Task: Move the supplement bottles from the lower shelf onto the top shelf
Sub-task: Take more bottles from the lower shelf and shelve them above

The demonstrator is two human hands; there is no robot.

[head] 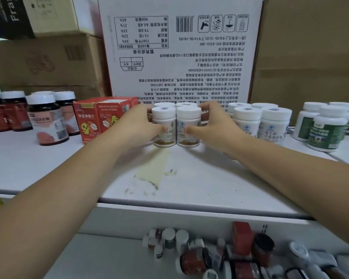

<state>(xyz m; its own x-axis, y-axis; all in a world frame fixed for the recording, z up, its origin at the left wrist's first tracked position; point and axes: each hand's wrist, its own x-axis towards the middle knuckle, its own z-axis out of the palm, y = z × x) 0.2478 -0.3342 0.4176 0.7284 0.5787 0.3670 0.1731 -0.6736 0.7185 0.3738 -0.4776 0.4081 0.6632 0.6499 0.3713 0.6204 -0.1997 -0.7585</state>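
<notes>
The left hand (pixel 137 125) and right hand (pixel 212 125) squeeze four white bottles (pixel 176 125) together and should set them down flat.

White carton (pixel 181 47) with upside-down printed text stands at the back of the shelf. Brown cardboard boxes (pixel 46 63) stacked left of the carton, another brown box (pixel 310 57) right of it. Red packets (pixel 101 119) upright just left of the carton's base. Yellowish tape residue (pixel 153 168) in front of the carton.
</notes>
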